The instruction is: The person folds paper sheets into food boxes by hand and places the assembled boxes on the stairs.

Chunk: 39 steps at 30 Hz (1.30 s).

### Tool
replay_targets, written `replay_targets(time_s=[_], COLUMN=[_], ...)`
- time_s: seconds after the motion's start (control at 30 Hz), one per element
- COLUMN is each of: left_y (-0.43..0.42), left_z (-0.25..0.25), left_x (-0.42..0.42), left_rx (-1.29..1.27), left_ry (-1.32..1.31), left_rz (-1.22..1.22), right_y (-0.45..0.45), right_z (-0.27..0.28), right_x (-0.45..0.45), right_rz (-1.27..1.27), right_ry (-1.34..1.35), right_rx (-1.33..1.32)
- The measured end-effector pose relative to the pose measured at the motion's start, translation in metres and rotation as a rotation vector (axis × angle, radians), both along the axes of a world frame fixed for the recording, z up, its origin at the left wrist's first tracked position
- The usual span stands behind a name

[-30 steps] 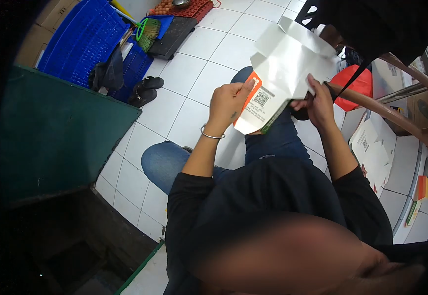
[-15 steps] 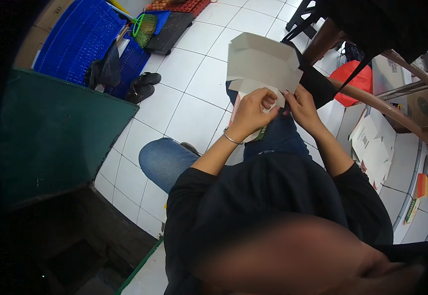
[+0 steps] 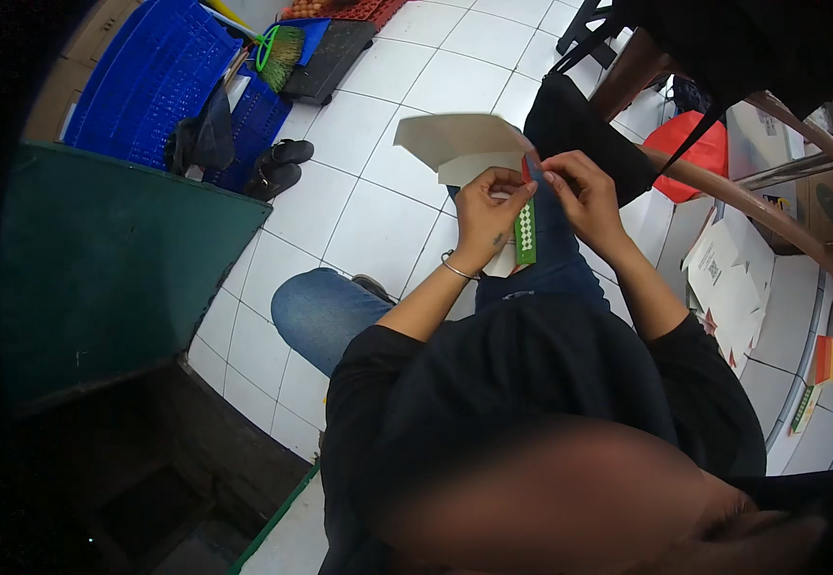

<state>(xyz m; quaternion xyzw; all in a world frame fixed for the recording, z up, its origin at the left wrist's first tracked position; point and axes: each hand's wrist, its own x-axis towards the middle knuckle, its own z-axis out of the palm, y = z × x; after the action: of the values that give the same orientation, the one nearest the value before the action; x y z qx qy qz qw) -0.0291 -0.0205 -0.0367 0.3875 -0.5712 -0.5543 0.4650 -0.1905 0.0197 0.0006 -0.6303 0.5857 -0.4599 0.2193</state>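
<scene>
A partly folded cardboard box point(image 3: 464, 139) is held over my lap, its pale inner face tilted up and its flap spread out to the left. One side wall shows a green band with a white pattern and some red near the far corner. My left hand point(image 3: 489, 216) is closed on the near part of the box, thumb on the patterned wall. At the red corner, my right hand point(image 3: 586, 196) pinches the edge of the card between thumb and fingers. The box's lower part is mostly hidden behind my left hand.
Flat printed card pieces point(image 3: 723, 278) lie on the right beside a curved brown chair frame point(image 3: 723, 192). A black bag point(image 3: 589, 129) hangs just beyond my right hand. Blue crates point(image 3: 148, 86), black shoes point(image 3: 277, 171) and a green panel point(image 3: 119, 268) are on the left.
The box has turned and tilted, its raised flap swinging down and left. Its green patterned side now faces up toward me. My right hand has moved to the corner by the red edge.
</scene>
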Motion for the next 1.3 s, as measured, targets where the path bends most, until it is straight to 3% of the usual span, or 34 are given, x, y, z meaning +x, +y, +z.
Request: replay_targets(time_s=[0.47,0.57,0.73,0.87,0.97,1.07,1.2,1.3], left_y=[-0.006,-0.006,-0.015,-0.022,-0.024,-0.026,-0.022,-0.016], left_z=[-0.016,-0.013,-0.015,-0.009,-0.016,-0.017,-0.015,-0.012], left_x=[0.001,0.001,0.003,0.009,0.008,0.010,0.009,0.006], left_rx=[-0.018,-0.064,0.015,0.027,-0.070,0.018,-0.214,-0.210], left_ry=[-0.013,0.018,0.023,0.038,0.019,0.027,-0.058,-0.011], left_rz=[-0.021,-0.024,-0.117,-0.216,-0.179,-0.242,-0.189,-0.144], right_y=[-0.014,-0.015,-0.014,-0.011,-0.013,-0.011,-0.013,-0.010], right_z=[0.006,0.011,-0.003,-0.015,-0.010,-0.003,-0.001,0.002], right_x=[-0.002,-0.008,-0.011,-0.005,-0.011,-0.012,-0.015,-0.015], right_rz=[0.125,0.163,0.170,0.098,0.059,0.091,0.164,0.210], right_ry=[0.198,0.415,0.295,-0.196,0.092,0.047,0.009,0.006], right_rx=[-0.055,-0.087,-0.078,0.142,0.003,0.084,0.076,0.108])
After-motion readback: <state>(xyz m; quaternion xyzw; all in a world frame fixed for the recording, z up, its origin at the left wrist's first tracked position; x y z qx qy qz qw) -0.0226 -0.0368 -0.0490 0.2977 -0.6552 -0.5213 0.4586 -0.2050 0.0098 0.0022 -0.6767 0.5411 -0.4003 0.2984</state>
